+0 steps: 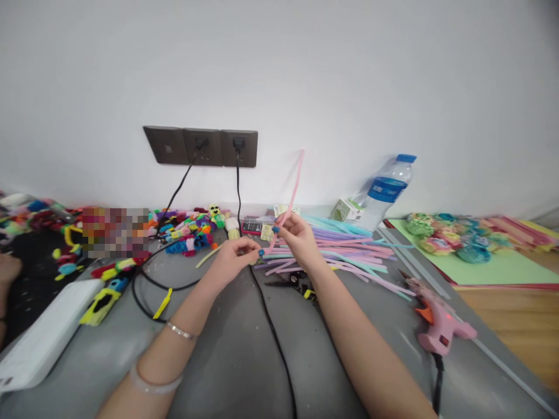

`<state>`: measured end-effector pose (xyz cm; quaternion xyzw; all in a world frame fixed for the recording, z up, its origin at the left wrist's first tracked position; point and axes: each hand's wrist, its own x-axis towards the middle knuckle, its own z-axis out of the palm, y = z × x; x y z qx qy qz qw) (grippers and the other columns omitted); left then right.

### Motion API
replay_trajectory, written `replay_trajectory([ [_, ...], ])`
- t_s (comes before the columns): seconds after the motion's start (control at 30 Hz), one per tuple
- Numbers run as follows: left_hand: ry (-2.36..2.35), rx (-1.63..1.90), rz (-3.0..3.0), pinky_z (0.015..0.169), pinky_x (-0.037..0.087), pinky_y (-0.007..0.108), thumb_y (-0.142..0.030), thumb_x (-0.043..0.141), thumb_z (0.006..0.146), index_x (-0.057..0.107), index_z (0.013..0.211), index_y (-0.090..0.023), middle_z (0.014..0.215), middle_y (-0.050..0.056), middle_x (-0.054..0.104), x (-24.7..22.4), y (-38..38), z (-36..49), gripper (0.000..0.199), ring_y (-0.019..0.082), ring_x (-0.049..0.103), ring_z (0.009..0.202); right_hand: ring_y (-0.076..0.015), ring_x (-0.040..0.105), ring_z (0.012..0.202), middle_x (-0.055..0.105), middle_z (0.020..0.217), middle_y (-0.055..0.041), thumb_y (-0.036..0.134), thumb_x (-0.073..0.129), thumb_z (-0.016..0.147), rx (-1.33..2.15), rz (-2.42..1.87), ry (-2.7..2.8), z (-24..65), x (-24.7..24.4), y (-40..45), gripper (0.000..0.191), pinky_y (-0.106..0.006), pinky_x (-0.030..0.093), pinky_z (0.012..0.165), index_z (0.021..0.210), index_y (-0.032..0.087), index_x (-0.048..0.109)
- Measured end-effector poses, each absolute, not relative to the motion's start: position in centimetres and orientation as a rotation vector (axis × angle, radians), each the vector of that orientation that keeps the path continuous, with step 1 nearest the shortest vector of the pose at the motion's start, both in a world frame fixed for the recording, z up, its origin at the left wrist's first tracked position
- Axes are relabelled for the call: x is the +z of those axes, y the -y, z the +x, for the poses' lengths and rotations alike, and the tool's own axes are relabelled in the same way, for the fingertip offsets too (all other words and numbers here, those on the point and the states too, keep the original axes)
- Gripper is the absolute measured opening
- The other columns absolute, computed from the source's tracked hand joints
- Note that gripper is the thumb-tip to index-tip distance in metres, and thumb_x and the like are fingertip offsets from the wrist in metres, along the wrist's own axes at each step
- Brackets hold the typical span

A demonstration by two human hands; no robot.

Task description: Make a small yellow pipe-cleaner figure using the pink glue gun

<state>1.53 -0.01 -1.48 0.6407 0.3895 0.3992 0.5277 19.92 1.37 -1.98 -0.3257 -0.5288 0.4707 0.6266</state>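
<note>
A pink pipe cleaner (296, 185) stands up in front of the wall, its top slightly bent. Near its lower part, my right hand (299, 235) pinches it between thumb and fingertips. My left hand (238, 259) is closed in a pinch at its bottom end, where the fingers partly hide it. Behind and under my right hand lies a loose spread of pastel pipe cleaners (349, 247), in pink, purple and blue. Black-handled pliers or cutters (294, 282) lie on the grey table (236, 355) below my hands, partly covered by my right forearm.
A pink glue gun (441, 326) lies at right, beside clear glue sticks (414, 262). A water bottle (386, 192) leans at the wall. Colourful fuzzy figures (192, 233) crowd the left back. A black cable (275, 331) crosses the table near a white box (50, 331). Another person's hand (9, 270) shows far left.
</note>
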Motion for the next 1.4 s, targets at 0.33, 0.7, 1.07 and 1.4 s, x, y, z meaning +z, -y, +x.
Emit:
replay_trajectory([
  [0.33,-0.905,0.842,1.675,0.056,0.034,0.024,-0.030,0.071,0.070,0.074,0.067,-0.017,0.061,0.001,0.058,-0.9,0.6,1.9,0.014,0.013,0.045,0.058,-0.0140,0.058,0.070,0.065,0.077,-0.0008,0.038,0.082,0.070,1.213,-0.748,1.312,19.8,-2.1,-1.2,0.026,-0.027,0.050,0.063,0.084,0.022,0.067],
  [0.7,-0.918,0.797,1.630,0.056,0.034,0.025,-0.030,0.072,0.068,0.076,0.069,-0.017,0.063,0.002,0.063,-1.3,0.5,1.7,0.013,0.014,0.048,0.058,-0.0133,0.056,0.068,0.063,0.075,0.0001,0.039,0.081,0.070,1.233,-0.758,1.322,19.7,-2.1,-1.1,0.026,-0.026,0.048,0.063,0.077,0.021,0.064],
  [1.07,-1.107,1.178,1.076,0.049,0.027,0.021,-0.041,0.084,0.054,0.077,0.078,-0.015,0.059,-0.001,0.059,-1.7,-1.1,0.6,0.036,0.007,0.039,0.050,-0.0121,0.060,0.064,0.059,0.077,0.0015,0.039,0.084,0.066,1.048,-0.710,1.020,20.1,-1.9,-1.7,0.031,-0.027,0.047,0.061,0.071,0.021,0.059],
  [1.4,-1.027,1.283,1.008,0.051,0.029,0.021,-0.033,0.084,0.055,0.075,0.075,-0.015,0.061,-0.001,0.058,-1.5,-1.0,0.8,0.029,0.007,0.042,0.053,-0.0119,0.058,0.063,0.061,0.077,0.0005,0.037,0.085,0.067,1.086,-0.696,1.070,19.9,-1.8,-1.5,0.029,-0.028,0.048,0.063,0.068,0.020,0.061],
])
